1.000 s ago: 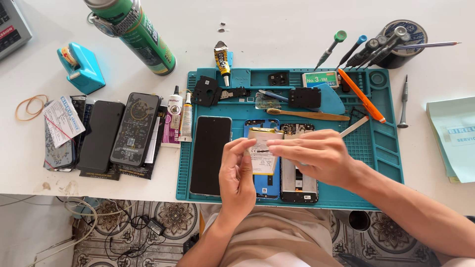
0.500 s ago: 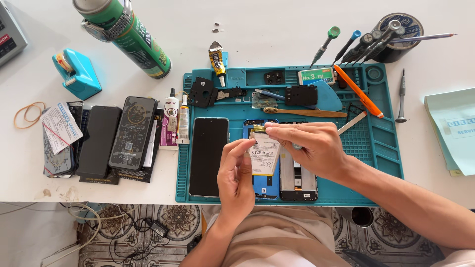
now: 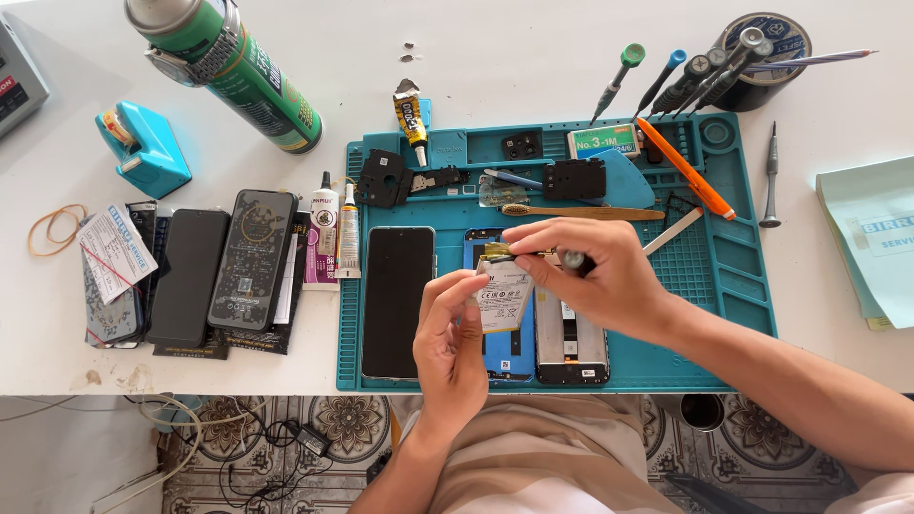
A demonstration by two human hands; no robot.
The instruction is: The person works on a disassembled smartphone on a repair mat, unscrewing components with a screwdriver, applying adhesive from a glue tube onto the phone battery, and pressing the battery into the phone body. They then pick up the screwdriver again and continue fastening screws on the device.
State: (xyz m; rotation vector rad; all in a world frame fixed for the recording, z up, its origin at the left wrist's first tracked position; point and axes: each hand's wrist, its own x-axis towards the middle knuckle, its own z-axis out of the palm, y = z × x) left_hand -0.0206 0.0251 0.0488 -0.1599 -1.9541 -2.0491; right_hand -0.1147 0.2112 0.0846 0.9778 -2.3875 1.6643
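Nearest the camera, the left hand (image 3: 449,347) rises from the table edge with its fingers curled, pinching the lower left edge of a small white phone battery (image 3: 505,293) between thumb and fingertips. The battery is lifted and tilted just above an opened phone (image 3: 503,357) with a blue inside, which lies on the teal repair mat (image 3: 743,286). The right hand (image 3: 595,276) comes in from the right and closes around a thin tool with a metal tip (image 3: 562,256), its fingertips meeting the battery's top edge, where a bit of yellowish strip shows. Whether the tool tip touches the battery cannot be told.

Just right of the opened phone lies a second phone body (image 3: 571,345), partly under the right wrist. To the left on the mat rests a dark phone screen (image 3: 399,302), face up. Off the mat to the left lie two small glue tubes (image 3: 337,233), then a row of dark phones (image 3: 221,271) and a rubber band (image 3: 55,228).

Farther back on the mat sit black phone parts (image 3: 384,177), a wooden toothbrush (image 3: 581,212) and an orange pen (image 3: 684,168). Beyond the mat stand a green spray can (image 3: 243,71) lying on its side, a turquoise tape dispenser (image 3: 145,150) and a round holder of screwdrivers (image 3: 762,43).
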